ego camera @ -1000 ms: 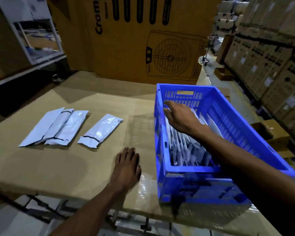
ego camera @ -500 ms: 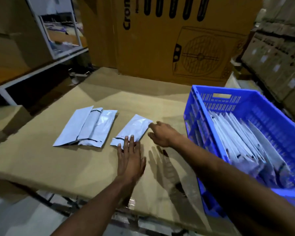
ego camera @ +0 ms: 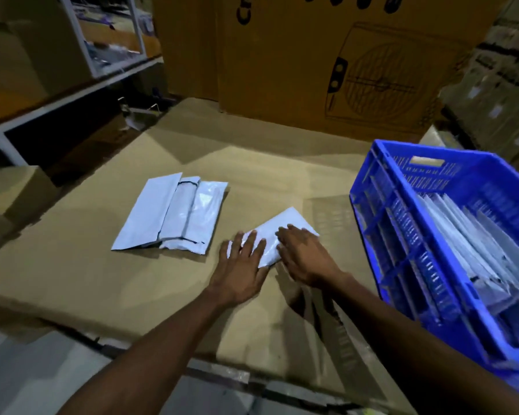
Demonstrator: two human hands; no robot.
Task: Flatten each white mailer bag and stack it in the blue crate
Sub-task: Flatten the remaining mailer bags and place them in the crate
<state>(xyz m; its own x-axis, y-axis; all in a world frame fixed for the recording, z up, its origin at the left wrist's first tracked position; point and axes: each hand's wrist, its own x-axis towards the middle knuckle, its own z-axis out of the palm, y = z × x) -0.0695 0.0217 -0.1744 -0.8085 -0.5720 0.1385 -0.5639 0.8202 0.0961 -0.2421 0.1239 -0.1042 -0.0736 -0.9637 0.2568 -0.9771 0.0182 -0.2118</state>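
Note:
A white mailer bag (ego camera: 288, 227) lies on the cardboard-covered table in front of me. My left hand (ego camera: 240, 266) presses flat on its near left end with straight fingers. My right hand (ego camera: 304, 259) lies flat over its right side. Most of the bag is hidden under the two hands. Three more white mailer bags (ego camera: 174, 215) lie side by side further left on the table. The blue crate (ego camera: 381, 235) stands at the right, with several flattened white bags (ego camera: 468, 250) standing in it.
The cardboard tabletop (ego camera: 267, 175) stretches wide around the bags. A large printed carton (ego camera: 327, 61) stands at the table's far edge. A white shelf frame (ego camera: 72, 94) is at the far left, and stacked cartons (ego camera: 504, 94) at the right.
The single bag has slid right, toward the crate and me. My right hand came out of the crate to it, and both hands now lie flat on top of it.

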